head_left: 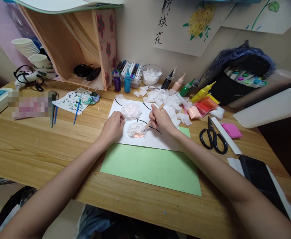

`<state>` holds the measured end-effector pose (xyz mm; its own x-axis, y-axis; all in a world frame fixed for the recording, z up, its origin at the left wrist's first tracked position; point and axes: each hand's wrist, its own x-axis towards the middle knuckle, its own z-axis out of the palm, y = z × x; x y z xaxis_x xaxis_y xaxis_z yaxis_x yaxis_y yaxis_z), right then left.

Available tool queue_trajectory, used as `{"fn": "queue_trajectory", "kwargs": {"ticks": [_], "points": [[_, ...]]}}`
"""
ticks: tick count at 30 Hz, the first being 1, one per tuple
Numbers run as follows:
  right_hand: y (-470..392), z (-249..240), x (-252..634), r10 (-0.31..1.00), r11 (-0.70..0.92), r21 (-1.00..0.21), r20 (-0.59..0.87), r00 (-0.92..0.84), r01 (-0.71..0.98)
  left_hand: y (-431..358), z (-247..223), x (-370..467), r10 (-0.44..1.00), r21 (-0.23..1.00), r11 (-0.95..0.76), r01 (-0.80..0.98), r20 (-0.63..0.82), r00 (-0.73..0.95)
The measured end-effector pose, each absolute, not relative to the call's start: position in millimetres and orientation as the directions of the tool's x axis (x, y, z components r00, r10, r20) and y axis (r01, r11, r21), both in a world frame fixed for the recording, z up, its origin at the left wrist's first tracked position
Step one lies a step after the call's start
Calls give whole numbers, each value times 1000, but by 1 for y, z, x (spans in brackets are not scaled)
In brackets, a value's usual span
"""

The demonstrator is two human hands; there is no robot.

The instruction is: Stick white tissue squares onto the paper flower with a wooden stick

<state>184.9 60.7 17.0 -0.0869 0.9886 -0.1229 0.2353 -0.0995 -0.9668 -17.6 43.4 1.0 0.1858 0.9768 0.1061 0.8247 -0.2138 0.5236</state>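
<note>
The right hand (162,120) pinches a stick (149,123) — too hard a push could crush the lower puff (135,127) — the left hand (112,128) curled, its hold unclear.

Before me, the white rectangular paper (160,140) lies on the green rectangular paper (150,166). On their right are black looped scissors (211,136), on left, one slim blue paintbrush (77,110), behind, one clear round bowl (151,79).

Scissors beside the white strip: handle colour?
Black handles; shows best in the head view.
</note>
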Motion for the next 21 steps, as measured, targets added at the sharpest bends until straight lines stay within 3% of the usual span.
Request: {"fn": "queue_trajectory", "kwargs": {"ticks": [2,4,6,9,12,15,18,21], "points": [[68,15,184,975,-190,-960,-209,-72,205,44,1,-18,977,518,-214,828,105,187],[67,15,187,972,-182,-967,-204,-119,179,44,1,-18,977,512,-213,832,104,186],[58,18,194,976,-79,-983,-110,-187,167,43,1,-18,978,512,-210,833,104,183],[31,23,205,971,180,-969,148,-185,171,43,1,-18,977,514,-213,831,105,186],[4,22,213,890,453,-848,415,-187,274,42,1,-17,976,509,-219,832,113,188],[-10,14,214,715,698,-638,599,-361,326,42,0,-17,975,504,-223,834,119,189],[-11,5,212,630,777,-514,629,-456,364,42,0,-17,975,502,-221,836,115,188],[-8,-1,210,646,763,-502,608,-462,406,43,0,-17,975,496,-223,839,116,190]]}}
